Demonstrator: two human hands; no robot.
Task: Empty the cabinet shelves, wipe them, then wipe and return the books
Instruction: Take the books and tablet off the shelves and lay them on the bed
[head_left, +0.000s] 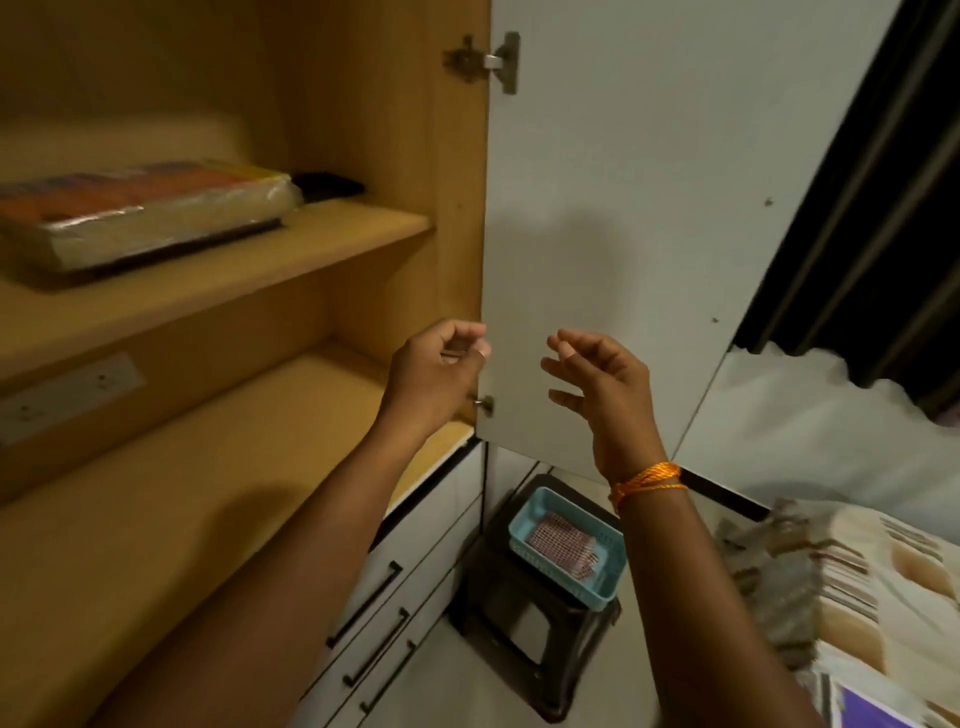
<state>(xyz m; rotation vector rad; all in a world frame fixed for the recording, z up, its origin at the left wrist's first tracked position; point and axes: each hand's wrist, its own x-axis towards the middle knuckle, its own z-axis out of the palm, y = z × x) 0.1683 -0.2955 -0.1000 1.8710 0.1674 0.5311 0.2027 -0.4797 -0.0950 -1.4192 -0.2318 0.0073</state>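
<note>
Two hands raised, left hand (434, 371) fingers curled, right hand (602, 382) fingers spread; one wrapped book stack (140, 213) shelved.

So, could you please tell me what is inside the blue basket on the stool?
A checked cloth lies in the blue basket; whatever is beneath the cloth is hidden.

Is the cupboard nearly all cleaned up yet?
Not yet, it seems. The lower shelf looks bare, but a wrapped bundle lies on the upper shelf. Both hands, left hand and right hand, hold nothing. The cloth sits in the blue basket.
</note>
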